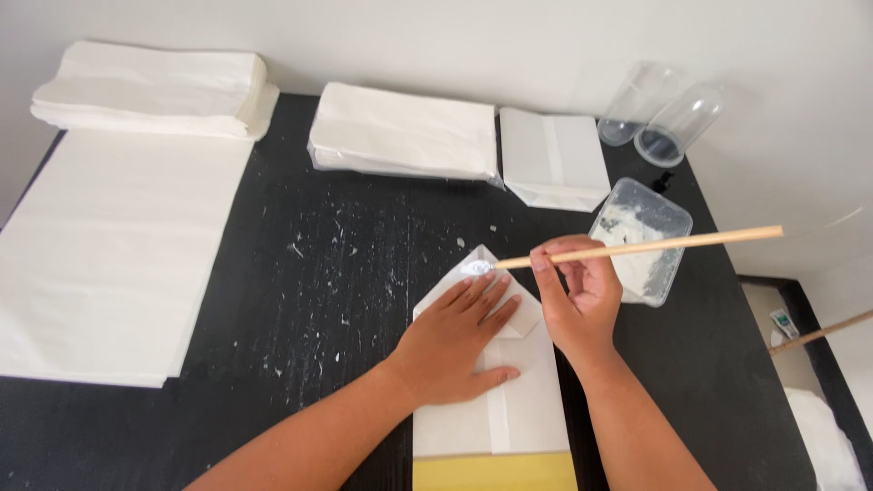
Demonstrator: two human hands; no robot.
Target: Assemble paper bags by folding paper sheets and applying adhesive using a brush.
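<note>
We note the right hand (582,305) with its grip pinched around a long thin wooden stick (637,247); thumb and fingers curl closed on the shaft near its lower end. The stick runs up and to the right from the grip, while its tip, just left of the grip, carries a blob of white paste (476,268) touching the pointed top fold of a white folded paper bag (527,400).

We note the left hand (459,345) beside the right one, its grip spread flat, palm down, fingers together and pressing on the same paper bag, fingertips close to the pasted tip. The bag lies under both hands on the black table (346,273), which is speckled with white flecks. A yellow sheet (496,473) shows just below the bag, at the near edge.

Right of and beyond the right grip sits a clear rectangular plastic tub holding white paste (641,238). Farther beyond it lie two clear plastic cups on their sides (659,114). Beyond the hands are a single flat white bag (555,159) and a stack of white bags (405,132). Well left of the left grip lie a large white paper sheet (109,255) and another stack of white bags (155,86).
</note>
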